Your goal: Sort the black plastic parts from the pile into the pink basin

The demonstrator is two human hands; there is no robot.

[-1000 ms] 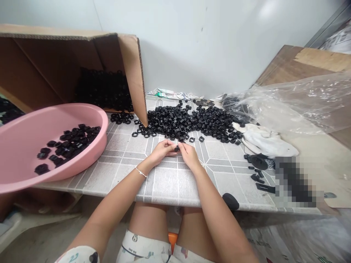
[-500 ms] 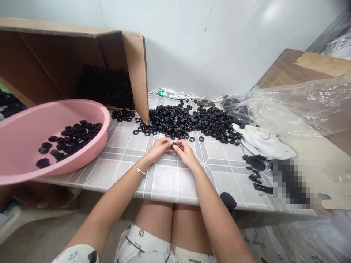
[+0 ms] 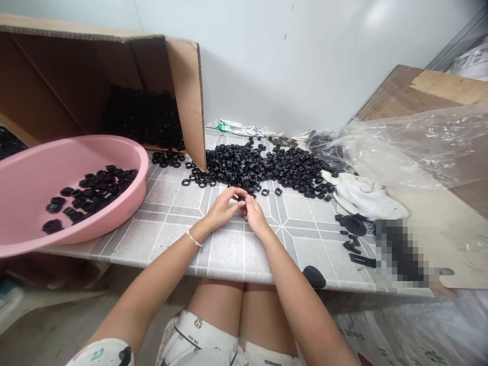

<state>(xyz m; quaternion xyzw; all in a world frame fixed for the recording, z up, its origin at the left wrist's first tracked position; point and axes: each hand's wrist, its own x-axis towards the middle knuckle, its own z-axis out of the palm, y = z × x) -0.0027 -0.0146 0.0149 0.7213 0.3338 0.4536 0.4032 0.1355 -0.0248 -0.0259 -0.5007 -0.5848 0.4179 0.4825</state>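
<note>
Both hands meet at the near edge of a heap of black ring-shaped parts (image 3: 244, 165). My left hand (image 3: 224, 207), with a bracelet at the wrist, has its thumb and fingers closed on a small black part (image 3: 241, 199). My right hand (image 3: 254, 214) touches the same part from the right, its fingers bent together. The fingers cover most of that part. A few loose rings (image 3: 265, 192) lie just right of the hands on the tiled-pattern tabletop (image 3: 224, 254).
At left, a pink basin (image 3: 125, 216) holds several black parts, before an open cardboard box (image 3: 188, 96) with more inside. To the right are a white cloth (image 3: 366, 198), clear plastic (image 3: 419, 147), a black disc (image 3: 354, 224) and a dark rounded object (image 3: 314, 277) at the front edge.
The left fingers have arched higher over the small part, and the right hand has turned more upright with its fingers drawn in. The view has shifted slightly.
</note>
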